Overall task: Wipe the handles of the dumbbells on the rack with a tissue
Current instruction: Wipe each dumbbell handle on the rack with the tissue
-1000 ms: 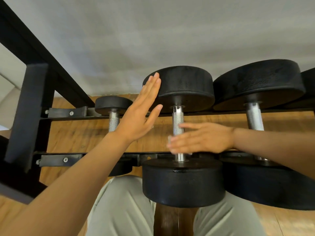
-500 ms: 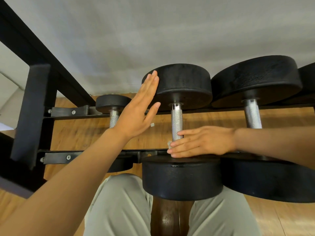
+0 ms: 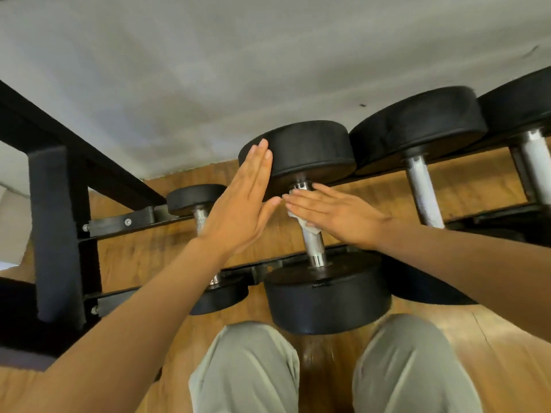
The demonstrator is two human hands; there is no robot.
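A black dumbbell lies across the rack rails in the middle, with its knurled steel handle (image 3: 315, 247) running towards me. My right hand (image 3: 334, 214) lies flat with straight fingers over the far part of that handle and presses a white tissue (image 3: 304, 223) against it. A corner of the tissue shows under my palm. My left hand (image 3: 238, 210) is flat, fingers straight, and rests against the left side of the dumbbell's far head (image 3: 310, 150). The near head (image 3: 328, 299) sits above my knees.
A small dumbbell (image 3: 196, 198) sits left of the middle one, partly behind my left arm. Two larger dumbbells (image 3: 417, 126) lie to the right. The black rack frame (image 3: 56, 222) stands at the left. A wooden floor lies below and a grey wall behind.
My right hand has slid with the tissue from the near end of the handle up to its far end. My left hand stays on the far head.
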